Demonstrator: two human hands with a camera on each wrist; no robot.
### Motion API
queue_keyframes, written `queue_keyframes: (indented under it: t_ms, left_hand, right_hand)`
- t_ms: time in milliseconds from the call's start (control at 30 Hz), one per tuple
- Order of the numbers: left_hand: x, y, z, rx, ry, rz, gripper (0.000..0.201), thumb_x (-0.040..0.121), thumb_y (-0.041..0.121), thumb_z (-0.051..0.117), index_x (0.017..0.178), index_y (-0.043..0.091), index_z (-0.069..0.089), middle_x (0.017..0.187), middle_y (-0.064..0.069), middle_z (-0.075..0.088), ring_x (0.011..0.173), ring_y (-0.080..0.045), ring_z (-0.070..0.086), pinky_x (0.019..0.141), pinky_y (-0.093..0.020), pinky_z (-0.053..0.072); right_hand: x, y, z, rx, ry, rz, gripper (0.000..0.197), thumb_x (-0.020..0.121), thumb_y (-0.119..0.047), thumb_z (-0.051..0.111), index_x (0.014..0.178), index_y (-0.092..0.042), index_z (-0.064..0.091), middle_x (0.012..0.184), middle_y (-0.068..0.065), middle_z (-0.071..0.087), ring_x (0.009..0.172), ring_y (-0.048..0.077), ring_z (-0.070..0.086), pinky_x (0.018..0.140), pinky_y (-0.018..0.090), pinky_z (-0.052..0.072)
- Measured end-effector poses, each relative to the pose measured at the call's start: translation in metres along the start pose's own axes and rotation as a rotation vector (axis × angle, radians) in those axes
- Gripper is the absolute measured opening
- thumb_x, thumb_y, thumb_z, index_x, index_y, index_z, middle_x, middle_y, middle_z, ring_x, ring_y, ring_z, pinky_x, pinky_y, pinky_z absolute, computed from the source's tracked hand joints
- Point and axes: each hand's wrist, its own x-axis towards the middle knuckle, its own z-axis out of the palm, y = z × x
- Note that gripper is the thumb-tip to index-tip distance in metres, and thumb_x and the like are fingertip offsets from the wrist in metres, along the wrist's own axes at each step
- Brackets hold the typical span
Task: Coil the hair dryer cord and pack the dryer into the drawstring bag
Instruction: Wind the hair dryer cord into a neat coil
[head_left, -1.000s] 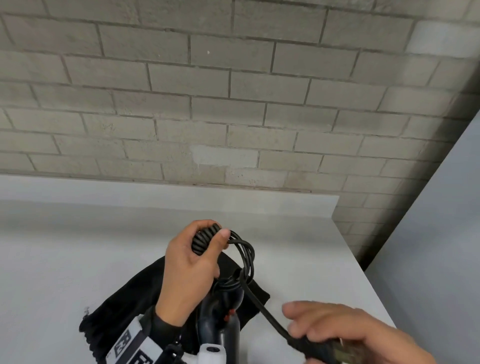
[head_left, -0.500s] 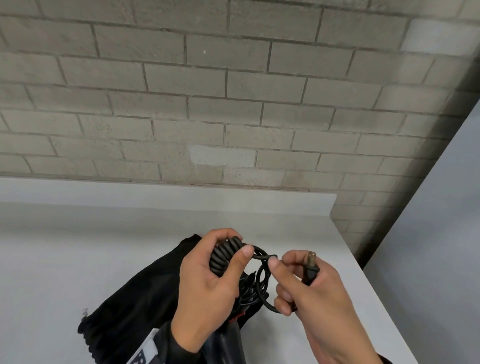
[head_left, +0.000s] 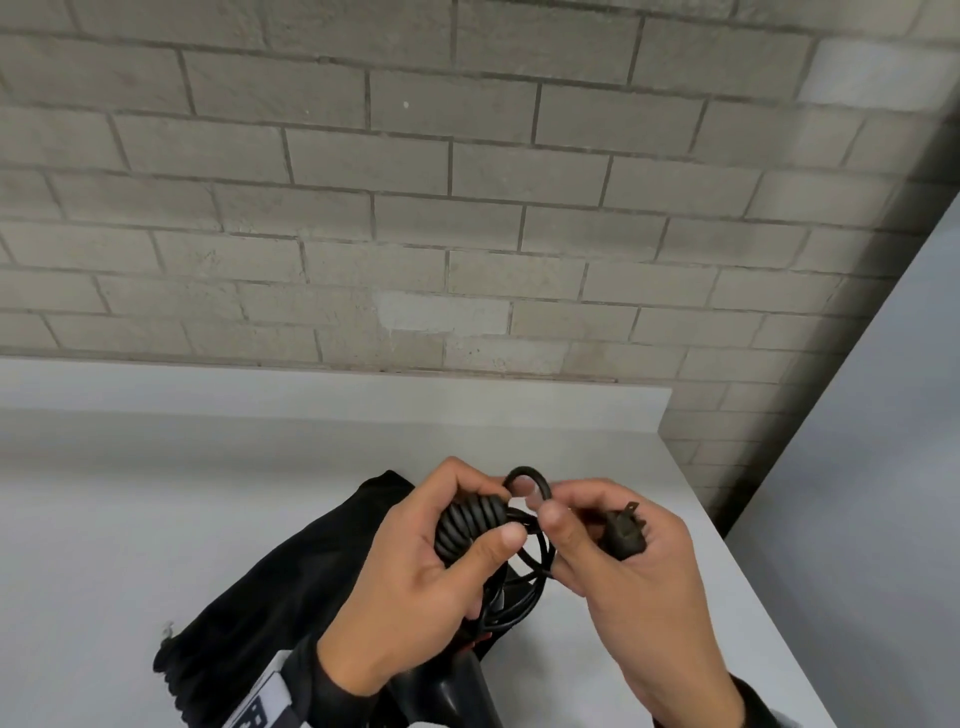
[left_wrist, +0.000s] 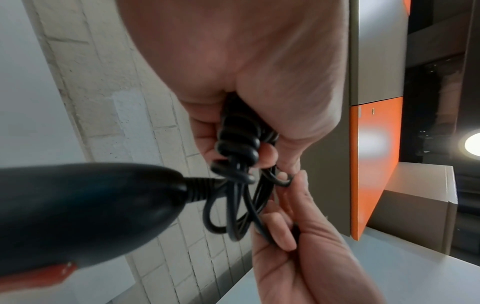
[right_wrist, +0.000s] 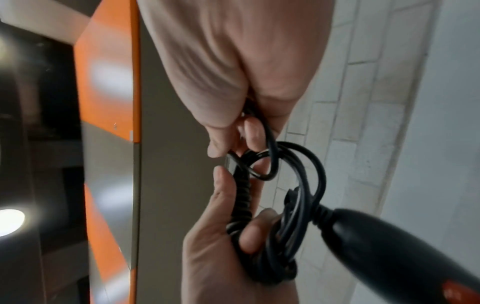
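Note:
My left hand (head_left: 441, 566) grips the coiled bundle of black cord (head_left: 470, 522) above the table, thumb pressed across its wraps. The black hair dryer (head_left: 452, 691) hangs below it by its cord; its handle (left_wrist: 91, 211) carries a red switch (left_wrist: 39, 277). My right hand (head_left: 613, 561) pinches the cord's free end, making a small loop (head_left: 530, 480) beside the bundle, with the plug (head_left: 623, 532) lying against its palm. The black drawstring bag (head_left: 270, 613) lies flat on the white table (head_left: 130, 519) under my left hand. In the right wrist view the loop (right_wrist: 262, 164) sits between both hands.
A grey brick wall (head_left: 467, 208) rises behind the table. The table's right edge (head_left: 727, 545) drops to a dark gap beside a grey panel (head_left: 883, 467). Orange and grey cabinets (left_wrist: 374, 164) stand behind me in the wrist views.
My right hand came up from low right to meet the left, bringing the plug along. The straight run of cord has become a small loop at the bundle.

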Motion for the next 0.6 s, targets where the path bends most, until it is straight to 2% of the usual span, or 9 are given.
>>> queue_keyframes:
  t_ms: [67,133,200,267,367,433,533,600]
  left_hand:
    - [0.001,0.001,-0.005,0.009,-0.038,0.002,0.021,0.085,0.037,0.07,0.097,0.022,0.061,0.055,-0.001,0.06,0.036,-0.013,0.049,0.044,-0.026,0.042]
    - [0.003,0.004,-0.009,0.011,-0.076,0.005,0.018,0.085,0.035,0.07,0.095,0.022,0.062,0.059,0.0,0.062,0.036,-0.012,0.049,0.043,-0.026,0.042]
    - [0.003,0.006,-0.012,0.01,-0.106,0.003,0.019,0.085,0.035,0.07,0.095,0.021,0.062,0.064,0.0,0.063,0.036,-0.012,0.05,0.043,-0.025,0.043]
    - [0.002,0.006,-0.013,0.009,-0.131,-0.01,0.02,0.085,0.035,0.071,0.095,0.021,0.061,0.064,0.0,0.062,0.036,-0.012,0.05,0.043,-0.024,0.042]
    - [0.002,0.005,-0.014,0.036,-0.151,-0.028,0.02,0.086,0.035,0.07,0.095,0.023,0.057,0.058,0.002,0.059,0.036,-0.011,0.051,0.042,-0.025,0.042]
    - [0.001,0.004,-0.013,0.065,-0.139,-0.034,0.02,0.086,0.036,0.069,0.097,0.025,0.056,0.056,0.002,0.058,0.037,-0.012,0.052,0.042,-0.026,0.043]
    - [0.002,0.004,-0.012,0.112,-0.113,-0.024,0.021,0.085,0.04,0.068,0.097,0.03,0.054,0.061,-0.004,0.062,0.038,-0.014,0.053,0.041,-0.03,0.045]
    - [0.002,0.005,-0.012,0.153,-0.119,-0.003,0.022,0.085,0.042,0.067,0.098,0.032,0.052,0.065,-0.011,0.063,0.039,-0.017,0.053,0.042,-0.036,0.046]
  right_hand:
    - [0.003,-0.001,0.0,-0.02,-0.053,-0.03,0.023,0.072,-0.037,0.084,0.081,-0.018,0.074,0.09,0.005,0.072,0.052,0.016,0.047,0.048,0.026,0.043]
    - [0.006,-0.004,-0.001,0.004,-0.082,-0.005,0.026,0.071,-0.027,0.08,0.095,-0.022,0.073,0.076,0.004,0.067,0.044,0.019,0.038,0.043,0.026,0.035]
    - [0.008,-0.005,-0.004,0.002,-0.119,-0.01,0.034,0.076,-0.027,0.076,0.109,-0.028,0.071,0.064,0.02,0.051,0.042,0.019,0.033,0.041,0.025,0.032]
    - [0.007,-0.007,-0.003,0.001,-0.187,-0.028,0.033,0.079,-0.04,0.076,0.11,-0.028,0.072,0.059,0.029,0.04,0.039,0.017,0.031,0.041,0.022,0.031]
    - [0.008,-0.004,-0.001,-0.015,-0.196,-0.02,0.041,0.072,-0.049,0.077,0.104,-0.023,0.075,0.067,0.04,0.047,0.035,0.014,0.033,0.039,0.019,0.032]
    - [0.009,-0.004,0.001,-0.032,-0.17,-0.017,0.034,0.074,-0.048,0.076,0.098,-0.024,0.076,0.062,0.033,0.051,0.033,0.012,0.035,0.038,0.017,0.032]
    - [0.009,-0.005,0.006,-0.097,-0.125,-0.028,0.025,0.072,-0.041,0.071,0.091,-0.026,0.077,0.05,0.001,0.054,0.032,0.01,0.038,0.038,0.017,0.032]
    - [0.007,-0.007,0.008,-0.138,-0.11,-0.034,0.025,0.071,-0.044,0.07,0.087,-0.025,0.077,0.049,-0.009,0.056,0.034,0.005,0.04,0.039,0.015,0.034]
